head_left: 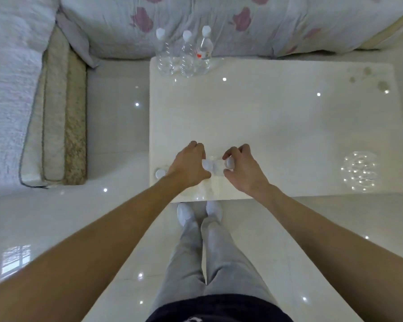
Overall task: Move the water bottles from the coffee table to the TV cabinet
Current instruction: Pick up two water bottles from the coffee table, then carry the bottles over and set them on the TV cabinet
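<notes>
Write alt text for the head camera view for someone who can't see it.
Seen from above, a person's left hand and right hand close around the white caps of two water bottles at the near edge of a glossy white coffee table. Another cap shows left of the left hand. Three more clear bottles stand at the far edge, by a floral sofa.
</notes>
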The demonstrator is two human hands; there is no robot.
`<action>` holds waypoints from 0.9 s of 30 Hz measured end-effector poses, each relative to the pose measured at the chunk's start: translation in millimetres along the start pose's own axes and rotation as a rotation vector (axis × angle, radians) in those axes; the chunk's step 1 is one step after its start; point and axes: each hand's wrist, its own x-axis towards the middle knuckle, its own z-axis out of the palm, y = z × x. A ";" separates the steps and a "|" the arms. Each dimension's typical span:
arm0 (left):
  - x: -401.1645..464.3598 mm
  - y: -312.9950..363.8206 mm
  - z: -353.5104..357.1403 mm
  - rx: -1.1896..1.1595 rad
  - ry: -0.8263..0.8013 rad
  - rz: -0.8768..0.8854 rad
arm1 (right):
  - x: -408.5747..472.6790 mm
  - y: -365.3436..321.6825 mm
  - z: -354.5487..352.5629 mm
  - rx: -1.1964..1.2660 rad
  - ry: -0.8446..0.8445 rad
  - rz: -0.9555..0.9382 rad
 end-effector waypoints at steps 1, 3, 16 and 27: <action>-3.6 11.4 -9.5 0.013 -0.003 0.019 | -8.9 0.9 -12.2 0.011 0.014 0.000; -6.5 35.0 -24.5 0.046 0.003 0.040 | -24.4 5.9 -34.6 0.028 0.054 -0.003; -57.4 227.9 -14.9 0.395 -0.003 0.425 | -165.2 95.0 -147.9 0.268 0.425 0.174; -181.3 414.5 163.7 0.518 -0.044 0.745 | -401.3 256.2 -163.5 0.381 0.683 0.409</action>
